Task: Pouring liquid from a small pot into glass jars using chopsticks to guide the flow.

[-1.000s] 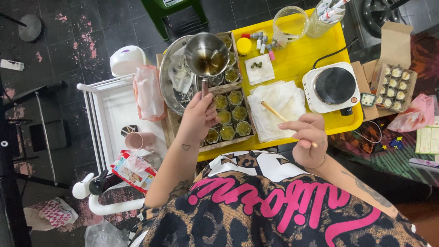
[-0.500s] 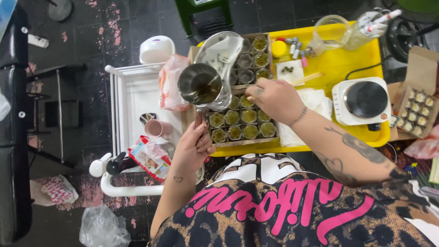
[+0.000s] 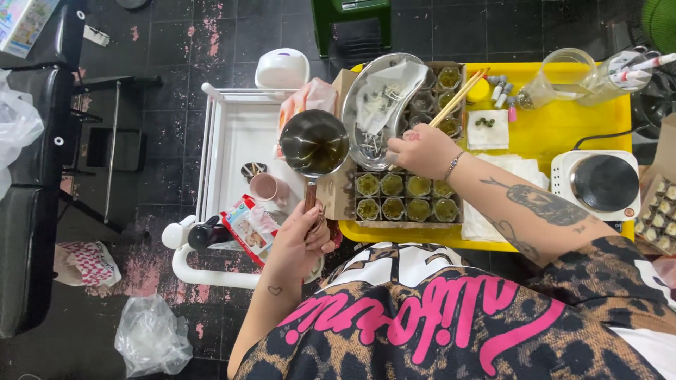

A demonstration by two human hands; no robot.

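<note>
Left hand [image 3: 299, 239] wrapped tight round the handle of the little pot [image 3: 315, 143], at 9 o'clock from the cups [image 3: 405, 197]. Right hand [image 3: 420, 150] pinching sticks [image 3: 458, 98] over the cups. Best to keep pot level, pour slow, sticks steady.

Shiny metal saucepan [image 3: 314, 143], wooden chopsticks [image 3: 458, 98]

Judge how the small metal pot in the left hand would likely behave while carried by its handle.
The small metal pot holds dark liquid, so it probably feels bowl-heavy and may slosh if tilted. The left hand has its grip only on the handle end, so the bowl likely wants to dip. Being rigid metal, it shouldn't flex.
</note>
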